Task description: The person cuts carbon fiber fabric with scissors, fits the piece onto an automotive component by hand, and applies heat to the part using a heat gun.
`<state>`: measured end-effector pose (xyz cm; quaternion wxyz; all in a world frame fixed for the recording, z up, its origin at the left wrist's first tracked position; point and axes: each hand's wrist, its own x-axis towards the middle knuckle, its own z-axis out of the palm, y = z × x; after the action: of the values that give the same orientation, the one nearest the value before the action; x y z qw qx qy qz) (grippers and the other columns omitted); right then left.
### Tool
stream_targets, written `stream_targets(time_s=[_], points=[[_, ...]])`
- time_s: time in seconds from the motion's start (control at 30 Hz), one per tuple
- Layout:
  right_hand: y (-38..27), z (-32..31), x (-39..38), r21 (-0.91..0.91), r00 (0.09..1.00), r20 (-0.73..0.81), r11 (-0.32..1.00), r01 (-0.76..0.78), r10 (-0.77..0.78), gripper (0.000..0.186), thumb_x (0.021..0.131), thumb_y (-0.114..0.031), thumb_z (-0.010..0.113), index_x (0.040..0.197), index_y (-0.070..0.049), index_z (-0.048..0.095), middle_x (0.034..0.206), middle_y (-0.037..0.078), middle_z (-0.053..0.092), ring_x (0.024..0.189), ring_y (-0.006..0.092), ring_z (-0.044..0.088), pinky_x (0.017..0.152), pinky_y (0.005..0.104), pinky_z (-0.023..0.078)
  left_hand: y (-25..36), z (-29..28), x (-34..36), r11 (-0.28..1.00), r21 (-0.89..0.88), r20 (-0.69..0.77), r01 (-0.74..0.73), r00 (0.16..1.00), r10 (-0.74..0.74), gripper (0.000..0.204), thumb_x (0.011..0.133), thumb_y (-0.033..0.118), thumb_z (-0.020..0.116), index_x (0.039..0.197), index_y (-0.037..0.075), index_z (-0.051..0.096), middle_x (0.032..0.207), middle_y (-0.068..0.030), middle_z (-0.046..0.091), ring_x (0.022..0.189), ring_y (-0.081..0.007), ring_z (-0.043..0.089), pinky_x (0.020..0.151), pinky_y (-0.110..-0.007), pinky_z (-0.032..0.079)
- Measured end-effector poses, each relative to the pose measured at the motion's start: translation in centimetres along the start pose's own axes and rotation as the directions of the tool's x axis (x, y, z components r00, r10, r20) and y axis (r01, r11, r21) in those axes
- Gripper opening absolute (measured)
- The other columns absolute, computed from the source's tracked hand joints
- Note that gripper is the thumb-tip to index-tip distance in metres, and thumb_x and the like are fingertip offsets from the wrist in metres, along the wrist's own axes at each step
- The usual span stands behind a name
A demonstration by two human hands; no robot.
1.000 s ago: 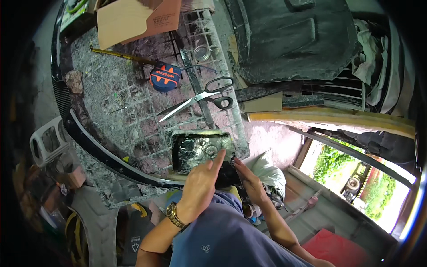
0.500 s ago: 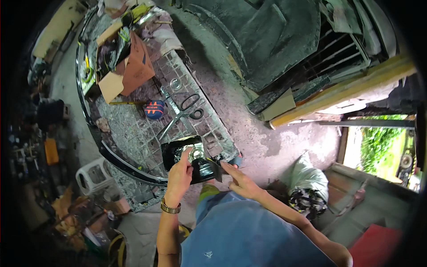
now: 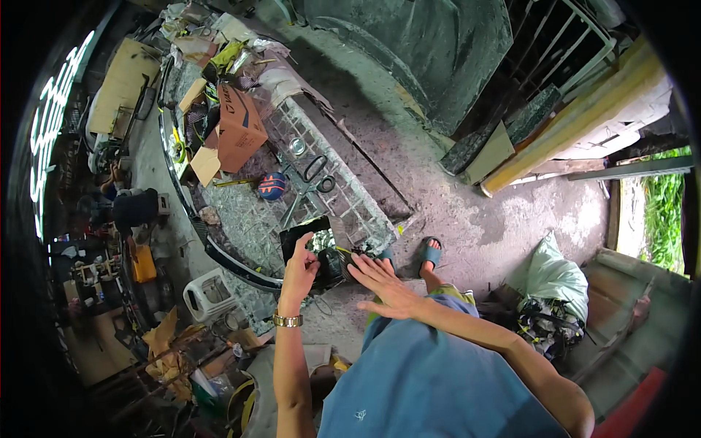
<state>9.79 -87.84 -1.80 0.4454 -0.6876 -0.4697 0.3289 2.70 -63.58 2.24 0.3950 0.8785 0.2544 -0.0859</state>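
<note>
A glossy black boxy part with a mirror-like face (image 3: 322, 239) lies at the near end of the cluttered table. My left hand (image 3: 298, 277), with a metal-band watch at the wrist, is over its left side. The index finger stretches out across the shiny face while the other fingers curl in; what they hold, if anything, is hidden. My right hand (image 3: 388, 286) lies flat with fingers spread, its fingertips at the right edge of the part. Just beyond lie black-handled scissors (image 3: 310, 186) with open blades, and a blue-and-orange ball-like roll (image 3: 272, 185).
An open cardboard box (image 3: 239, 131) stands farther up the table, near a small clear round object (image 3: 297, 146). A long black curved trim strip (image 3: 197, 219) runs along the left side. A white plastic stool (image 3: 212, 294) is at left; a stuffed pale sack (image 3: 558, 274) leans at right.
My view has shifted, bringing a sandalled foot into sight. My right hand has gone from pinching a dark flap at the part's edge to lying flat there. My left hand stays at the part.
</note>
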Motion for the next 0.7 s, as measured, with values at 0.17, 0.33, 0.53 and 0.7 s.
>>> stream_targets(time_s=[0.17, 0.33, 0.53, 0.7], points=[[0.6, 0.1, -0.3, 0.009, 0.998, 0.028, 0.998, -0.064, 0.064, 0.081, 0.092, -0.059, 0.037, 0.15, -0.01, 0.011, 0.156, 0.012, 0.012, 0.144, 0.0298, 0.01, 0.117, 0.0485, 0.008, 0.0, 0.1, 0.0, 1.0, -0.006, 0.002, -0.027, 1.0, 0.027, 0.069, 0.077, -0.015, 0.059, 0.137, 0.007, 0.036, 0.071, -0.0033, 0.055, 0.064, -0.0105, 0.051, 0.063, -0.025, 0.043], [-0.6, 0.2, -0.4, -0.024, 0.999, -0.009, 0.999, 0.048, -0.048, 0.08, 0.092, -0.057, 0.04, 0.15, -0.009, 0.011, 0.156, 0.012, 0.012, 0.144, 0.0297, 0.009, 0.116, 0.0491, 0.008, -0.1, 0.2, 0.1, 0.999, 0.009, 0.014, -0.039, 0.999, 0.039, 0.07, 0.076, -0.016, 0.059, 0.138, 0.008, 0.036, 0.07, -0.0017, 0.054, 0.065, -0.0084, 0.05, 0.062, -0.023, 0.042], [-0.8, -0.3, -1.2, -0.068, 0.999, -0.035, 0.997, 0.036, -0.038, 0.076, 0.093, -0.052, 0.043, 0.15, -0.011, 0.013, 0.156, 0.012, 0.015, 0.144, 0.0301, 0.011, 0.116, 0.0493, 0.01, -0.4, 0.1, 0.1, 0.999, -0.017, 0.03, -0.035, 0.999, 0.035, 0.07, 0.077, -0.015, 0.059, 0.138, 0.009, 0.036, 0.071, -0.002, 0.054, 0.066, -0.0083, 0.051, 0.062, -0.023, 0.042], [1.7, 0.6, -1.2, 0.177, 0.966, -0.216, 0.979, -0.105, 0.142, 0.071, 0.096, -0.044, 0.043, 0.15, -0.007, 0.014, 0.155, 0.014, 0.017, 0.143, 0.0299, 0.013, 0.116, 0.0452, 0.011, -0.2, 0.0, 0.2, 0.999, -0.018, 0.042, -0.031, 0.999, 0.032, 0.069, 0.077, -0.015, 0.06, 0.138, 0.008, 0.037, 0.071, -0.0015, 0.054, 0.066, -0.0081, 0.05, 0.063, -0.023, 0.042]])
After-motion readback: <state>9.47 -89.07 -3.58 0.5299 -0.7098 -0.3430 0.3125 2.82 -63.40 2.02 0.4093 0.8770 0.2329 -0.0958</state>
